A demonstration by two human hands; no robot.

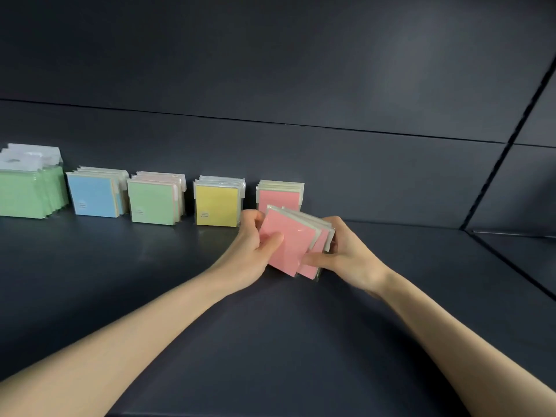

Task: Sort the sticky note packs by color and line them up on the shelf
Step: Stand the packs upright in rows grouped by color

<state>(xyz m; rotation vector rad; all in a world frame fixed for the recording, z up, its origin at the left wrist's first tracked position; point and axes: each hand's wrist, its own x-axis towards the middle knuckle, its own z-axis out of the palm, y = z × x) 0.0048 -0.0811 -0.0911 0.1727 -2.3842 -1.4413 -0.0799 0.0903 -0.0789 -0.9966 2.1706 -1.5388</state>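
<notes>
Near the shelf (pixel 150 266) back edge, left hand (pixel 255 251) and right hand (pixel 346 254) both grip tilted pink packs (pixel 291 236) before the pink row (pixel 279 195).

Dark navy back panel (pixel 270 55), horizontal seam (pixel 270 122), side panel at right (pixel 535 182)

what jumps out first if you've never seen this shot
The fanned pink packs at centre, gripped by the left hand and right hand over the dark shelf. Behind, left to right along the back: big green stack, blue stack, smaller green stack, yellow stack, pink stack.
</notes>
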